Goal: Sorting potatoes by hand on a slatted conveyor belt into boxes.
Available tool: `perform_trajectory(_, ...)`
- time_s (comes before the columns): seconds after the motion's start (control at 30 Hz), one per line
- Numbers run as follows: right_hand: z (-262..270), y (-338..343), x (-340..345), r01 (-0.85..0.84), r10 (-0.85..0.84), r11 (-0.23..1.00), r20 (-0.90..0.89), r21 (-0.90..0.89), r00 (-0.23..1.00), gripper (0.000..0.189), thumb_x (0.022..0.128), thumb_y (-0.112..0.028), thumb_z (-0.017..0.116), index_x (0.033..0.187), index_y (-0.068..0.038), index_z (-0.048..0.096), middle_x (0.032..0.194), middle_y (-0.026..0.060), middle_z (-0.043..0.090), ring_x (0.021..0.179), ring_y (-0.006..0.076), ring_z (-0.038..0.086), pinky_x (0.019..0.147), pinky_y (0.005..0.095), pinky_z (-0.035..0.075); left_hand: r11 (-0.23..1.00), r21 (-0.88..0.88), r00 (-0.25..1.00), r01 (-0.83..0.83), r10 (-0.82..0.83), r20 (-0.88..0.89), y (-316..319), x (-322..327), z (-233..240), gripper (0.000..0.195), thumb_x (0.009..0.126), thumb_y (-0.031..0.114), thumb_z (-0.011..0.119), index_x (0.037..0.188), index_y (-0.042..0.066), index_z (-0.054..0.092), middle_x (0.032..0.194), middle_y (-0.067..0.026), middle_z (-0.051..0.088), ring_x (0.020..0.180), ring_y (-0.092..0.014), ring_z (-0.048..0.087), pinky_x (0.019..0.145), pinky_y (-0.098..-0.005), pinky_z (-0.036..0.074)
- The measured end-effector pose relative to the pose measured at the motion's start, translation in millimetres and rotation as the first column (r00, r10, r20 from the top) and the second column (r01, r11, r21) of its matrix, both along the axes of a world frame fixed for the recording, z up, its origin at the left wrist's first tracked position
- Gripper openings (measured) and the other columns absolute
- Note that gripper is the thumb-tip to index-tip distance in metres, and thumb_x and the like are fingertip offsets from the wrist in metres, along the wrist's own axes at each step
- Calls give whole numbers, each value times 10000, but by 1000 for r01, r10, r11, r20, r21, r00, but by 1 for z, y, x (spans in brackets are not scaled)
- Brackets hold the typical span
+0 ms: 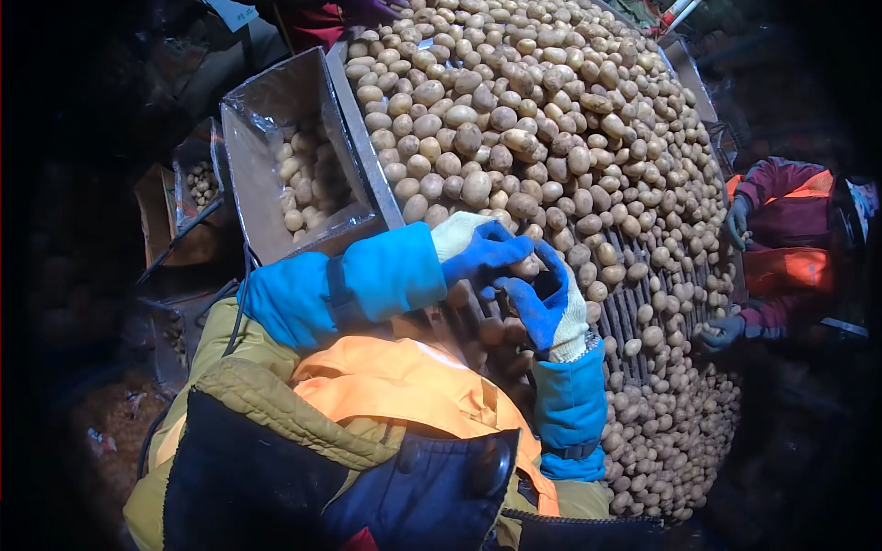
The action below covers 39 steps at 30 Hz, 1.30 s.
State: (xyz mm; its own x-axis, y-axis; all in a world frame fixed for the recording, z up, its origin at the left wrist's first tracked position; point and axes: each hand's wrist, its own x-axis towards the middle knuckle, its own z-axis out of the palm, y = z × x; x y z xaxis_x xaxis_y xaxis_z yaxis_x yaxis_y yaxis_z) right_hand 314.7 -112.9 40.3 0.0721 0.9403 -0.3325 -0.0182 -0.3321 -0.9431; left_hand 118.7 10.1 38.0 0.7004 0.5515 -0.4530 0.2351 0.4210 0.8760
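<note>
A potato [527, 267] sits between the fingertips of my two hands, over the near side of the sorting table. My left hand [484, 249], in a blue-coated knit glove, reaches in from the left with its bent fingers against the potato's upper side. From below, my right hand [544, 299] in a matching glove curls its thumb and fingers around the other side. The gloves partly cover this potato. Many loose potatoes [475, 187] lie just beyond my hands. Dark slats of the table [623, 303] show between them on the right.
A lined cardboard box [248, 186] holding potatoes stands against the table's metal edge [365, 144] at left. Smaller boxes [162, 206] stand farther left. Across the table, a co-worker's gloved hands [722, 330] are among the potatoes. Dark red cloth [313, 27] shows at the top.
</note>
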Motion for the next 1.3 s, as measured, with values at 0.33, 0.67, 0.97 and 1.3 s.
perform_trajectory(0.33, -33, -12, 26, -37, 80, 992, -371, 122, 925, 668, 979, 78, 782, 1597, 18, 534, 1474, 160, 687, 1273, 228, 711, 1055, 365, 623, 922, -331, 950, -200, 265, 165, -24, -2, -6, 389, 1041, 410, 808, 1059, 26, 750, 781, -61, 694, 611, -126, 635, 517, -303, 513)
perform_trajectory(0.67, -10, 0, 7, -52, 34, 998, -444, -29, 896, 562, 1043, -119, 779, 1561, -5, 597, 1366, 118, 741, 1135, 200, 738, 898, 355, 650, 900, -373, 921, -227, 323, 218, -27, -6, -17, 302, 1007, 228, 771, 1216, 11, 772, 892, -75, 740, 666, -102, 641, 559, -304, 521)
perform_trajectory(0.97, -34, -19, 34, -141, -128, 956, -801, -256, 585, 464, 1067, -340, 707, 1427, -49, 668, 1182, 158, 783, 872, 306, 754, 677, 443, 627, 905, -385, 922, -181, 292, 252, -14, -32, -12, 301, 1142, 333, 677, 1265, 79, 780, 1050, 44, 687, 712, -16, 529, 626, -219, 487)
perform_trajectory(1.3, -59, -55, 82, 32, 67, 987, 585, -157, 808, 622, 1092, -290, 772, 1587, 23, 564, 1291, 147, 755, 1029, 147, 724, 845, 322, 616, 636, -712, 634, -297, 689, 351, -24, -142, -57, 423, 1196, 424, 575, 1389, 72, 711, 859, -35, 742, 513, -115, 601, 444, -308, 520)
